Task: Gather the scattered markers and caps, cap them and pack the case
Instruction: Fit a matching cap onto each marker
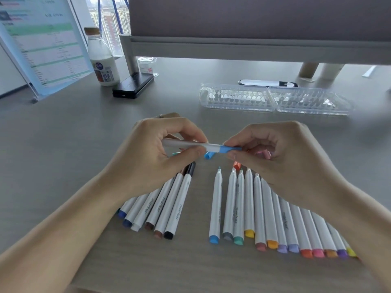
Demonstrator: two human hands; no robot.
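My left hand [156, 157] grips the white barrel of a marker [190, 144] held level above the desk. My right hand [281, 161] pinches a blue cap [229, 149] that sits on the marker's right end. Below my left hand lies a row of capped markers [169, 208]. Below my right hand lies a longer row of uncapped markers [249, 208], tips pointing away from me. Loose caps lie between the hands: a blue cap [209, 155], an orange cap [237, 165] and a pink cap [265, 154]. The clear plastic case [273, 99] lies open at the back right.
A milk bottle [102, 60], a black box [133, 85] and a small clear jar [147, 64] stand at the back left beside a tilted printed sheet [42, 45]. A grey shelf [254, 47] overhangs the desk's far side. A black and white object [267, 83] lies behind the case.
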